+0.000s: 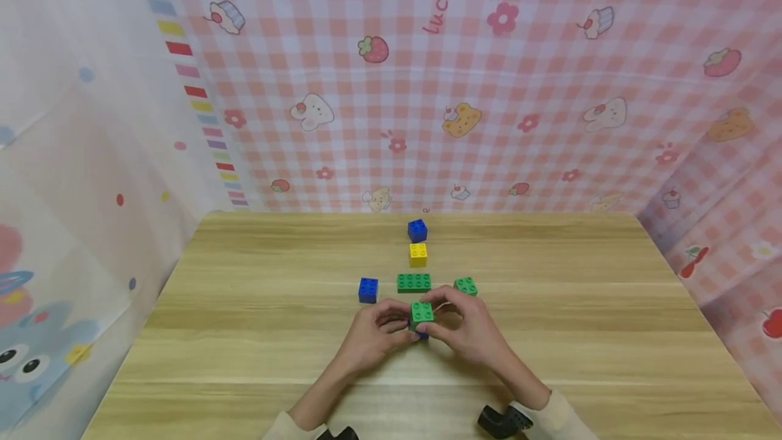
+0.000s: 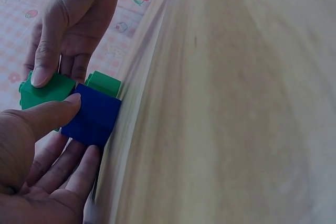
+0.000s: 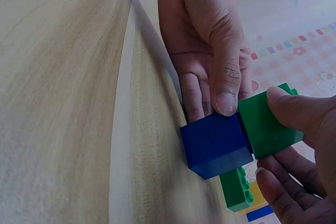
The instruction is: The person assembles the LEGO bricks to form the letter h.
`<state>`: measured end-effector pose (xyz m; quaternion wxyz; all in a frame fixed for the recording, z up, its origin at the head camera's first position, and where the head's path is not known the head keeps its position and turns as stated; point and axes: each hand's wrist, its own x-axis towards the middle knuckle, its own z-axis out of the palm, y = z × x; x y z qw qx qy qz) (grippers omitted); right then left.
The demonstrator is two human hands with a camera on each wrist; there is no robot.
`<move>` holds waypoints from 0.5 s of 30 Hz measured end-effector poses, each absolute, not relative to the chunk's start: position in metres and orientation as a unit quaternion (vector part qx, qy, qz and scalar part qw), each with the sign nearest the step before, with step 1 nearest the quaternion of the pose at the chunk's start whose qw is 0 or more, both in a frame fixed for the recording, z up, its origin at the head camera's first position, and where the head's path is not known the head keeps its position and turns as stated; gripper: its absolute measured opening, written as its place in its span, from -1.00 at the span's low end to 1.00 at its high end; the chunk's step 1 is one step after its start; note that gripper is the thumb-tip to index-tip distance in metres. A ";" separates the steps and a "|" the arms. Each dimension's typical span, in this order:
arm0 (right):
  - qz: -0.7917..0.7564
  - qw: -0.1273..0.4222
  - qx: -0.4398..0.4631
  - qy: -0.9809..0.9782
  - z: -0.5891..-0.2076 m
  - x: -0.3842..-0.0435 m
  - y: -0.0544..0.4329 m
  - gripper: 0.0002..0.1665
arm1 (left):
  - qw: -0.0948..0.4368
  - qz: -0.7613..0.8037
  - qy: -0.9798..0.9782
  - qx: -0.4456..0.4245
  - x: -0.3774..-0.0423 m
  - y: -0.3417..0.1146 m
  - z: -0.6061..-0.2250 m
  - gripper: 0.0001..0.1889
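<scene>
Near the front middle of the table, my left hand [image 1: 369,339] pinches a square blue brick [image 2: 94,116] between thumb and fingers. Directly above it is a square green brick [image 1: 421,312], studs up, which my right hand [image 1: 473,328] grips by its sides. From above, the green one hides most of the blue one. In the right wrist view a thin dark seam runs between the held blue brick [image 3: 218,145] and green brick [image 3: 268,124]. The blue brick's lower end is close to the tabletop.
Beyond my hands lie a long green brick [image 1: 414,282], a yellow brick [image 1: 418,254] and a blue brick [image 1: 417,230] in a row going back. Another blue brick [image 1: 368,290] stands to the left, and a green brick [image 1: 466,285] just behind my right hand.
</scene>
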<state>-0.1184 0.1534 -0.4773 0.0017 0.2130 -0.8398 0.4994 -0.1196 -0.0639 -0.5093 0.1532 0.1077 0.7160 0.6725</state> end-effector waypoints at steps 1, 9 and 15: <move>0.501 0.001 0.213 -0.839 -0.477 -0.118 0.153 -0.58 | 0.154 0.673 0.716 0.106 -0.120 -0.064 -0.509 -0.57; 0.508 0.006 0.231 -0.830 -0.479 -0.119 0.153 -0.58 | 0.158 0.667 0.721 0.104 -0.121 -0.066 -0.509 -0.58; 0.514 0.010 0.238 -0.824 -0.482 -0.119 0.154 -0.59 | 0.162 0.661 0.726 0.104 -0.120 -0.066 -0.510 -0.60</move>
